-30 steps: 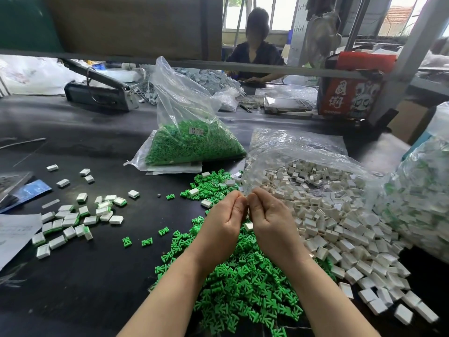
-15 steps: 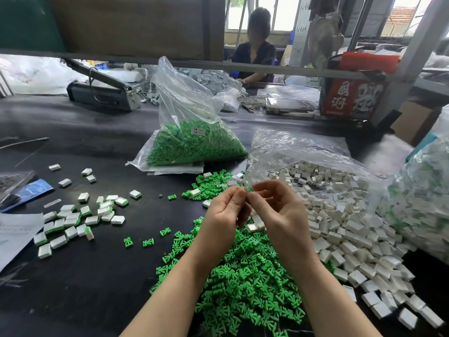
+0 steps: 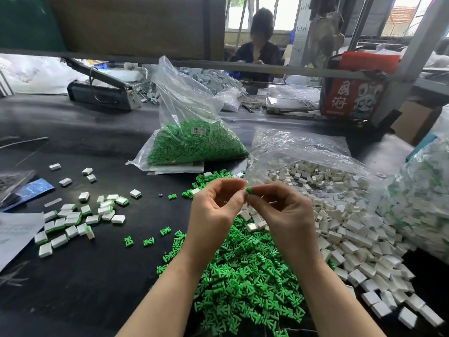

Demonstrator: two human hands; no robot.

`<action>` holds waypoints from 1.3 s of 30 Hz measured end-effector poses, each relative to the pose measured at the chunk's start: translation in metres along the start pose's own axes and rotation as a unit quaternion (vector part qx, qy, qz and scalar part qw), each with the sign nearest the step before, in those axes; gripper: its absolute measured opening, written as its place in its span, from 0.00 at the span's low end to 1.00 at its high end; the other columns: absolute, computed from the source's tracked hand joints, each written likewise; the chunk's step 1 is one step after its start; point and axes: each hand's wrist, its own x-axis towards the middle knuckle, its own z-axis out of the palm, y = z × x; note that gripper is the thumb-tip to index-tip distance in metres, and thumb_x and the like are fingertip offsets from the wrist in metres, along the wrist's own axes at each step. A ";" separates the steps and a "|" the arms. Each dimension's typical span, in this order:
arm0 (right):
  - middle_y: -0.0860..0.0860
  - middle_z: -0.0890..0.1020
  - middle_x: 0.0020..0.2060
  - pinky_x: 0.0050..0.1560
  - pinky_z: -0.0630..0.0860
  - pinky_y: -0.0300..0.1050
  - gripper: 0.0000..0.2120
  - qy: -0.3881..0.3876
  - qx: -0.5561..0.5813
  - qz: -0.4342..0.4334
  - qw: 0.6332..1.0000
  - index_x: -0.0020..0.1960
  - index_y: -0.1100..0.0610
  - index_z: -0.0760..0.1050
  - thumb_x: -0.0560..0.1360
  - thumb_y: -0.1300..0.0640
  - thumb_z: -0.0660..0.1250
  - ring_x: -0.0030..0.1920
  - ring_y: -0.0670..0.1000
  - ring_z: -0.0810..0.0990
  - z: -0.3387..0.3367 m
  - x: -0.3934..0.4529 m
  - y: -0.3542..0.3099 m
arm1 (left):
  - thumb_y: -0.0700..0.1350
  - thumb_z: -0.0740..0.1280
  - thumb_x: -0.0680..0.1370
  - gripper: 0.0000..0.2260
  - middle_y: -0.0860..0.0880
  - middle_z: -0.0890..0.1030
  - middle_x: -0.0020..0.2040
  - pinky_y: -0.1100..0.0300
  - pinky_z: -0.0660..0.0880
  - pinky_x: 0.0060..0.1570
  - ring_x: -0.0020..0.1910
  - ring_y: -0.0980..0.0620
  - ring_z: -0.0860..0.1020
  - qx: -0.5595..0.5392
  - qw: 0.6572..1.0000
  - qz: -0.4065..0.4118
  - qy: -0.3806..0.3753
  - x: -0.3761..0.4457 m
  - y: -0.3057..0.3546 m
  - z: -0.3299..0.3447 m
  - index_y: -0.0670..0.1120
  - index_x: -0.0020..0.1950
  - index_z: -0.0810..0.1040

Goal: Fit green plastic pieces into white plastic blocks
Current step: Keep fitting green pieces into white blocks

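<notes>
My left hand (image 3: pixel 213 215) and my right hand (image 3: pixel 289 215) meet fingertip to fingertip above the table. A small green plastic piece (image 3: pixel 249 190) is pinched between them, held by my right thumb and forefinger with my left fingertips touching it. Whether a white block sits behind it is hidden by the fingers. Below my hands lies a loose heap of green pieces (image 3: pixel 243 276). To the right, a pile of white blocks (image 3: pixel 345 229) spills from an open clear bag (image 3: pixel 301 147). Fitted white-and-green blocks (image 3: pixel 70 220) are scattered on the left.
A clear bag of green pieces (image 3: pixel 194 144) stands behind the heap. A full bag of fitted blocks (image 3: pixel 425 203) sits at the right edge. Papers (image 3: pixel 14 229) lie at the left edge. A heat sealer (image 3: pixel 102 93) and a seated person (image 3: pixel 260 52) are at the back.
My hands have risen slightly and drawn a little apart, and the green piece now shows between the fingertips. The camera has shifted slightly.
</notes>
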 end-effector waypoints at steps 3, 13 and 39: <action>0.49 0.84 0.38 0.38 0.78 0.56 0.07 -0.007 -0.024 -0.021 0.999 0.45 0.55 0.84 0.68 0.56 0.76 0.36 0.55 0.81 -0.001 0.000 0.000 | 0.45 0.70 0.73 0.08 0.46 0.85 0.45 0.61 0.78 0.46 0.45 0.52 0.83 -0.008 1.000 -0.004 0.001 0.000 0.000 -0.003 0.46 0.51 0.83; 0.51 0.86 0.41 0.41 0.82 0.48 0.08 -0.065 0.054 -0.001 0.996 0.46 0.55 0.84 0.68 0.54 0.74 0.42 0.56 0.84 -0.003 0.001 0.002 | 0.39 0.70 0.70 0.08 0.51 0.83 0.40 0.64 0.78 0.42 0.42 0.56 0.81 -0.061 0.998 0.007 0.015 0.000 0.005 -0.002 0.49 0.47 0.82; 0.52 0.76 0.33 0.37 0.72 0.58 0.18 -0.135 -0.070 -0.048 0.987 0.41 0.59 0.75 0.80 0.47 0.57 0.35 0.54 0.75 0.004 -0.004 0.006 | 0.40 0.70 0.64 0.08 0.48 0.79 0.38 0.60 0.76 0.33 0.35 0.54 0.76 -0.131 0.990 0.042 -0.017 -0.003 0.006 0.008 0.50 0.39 0.76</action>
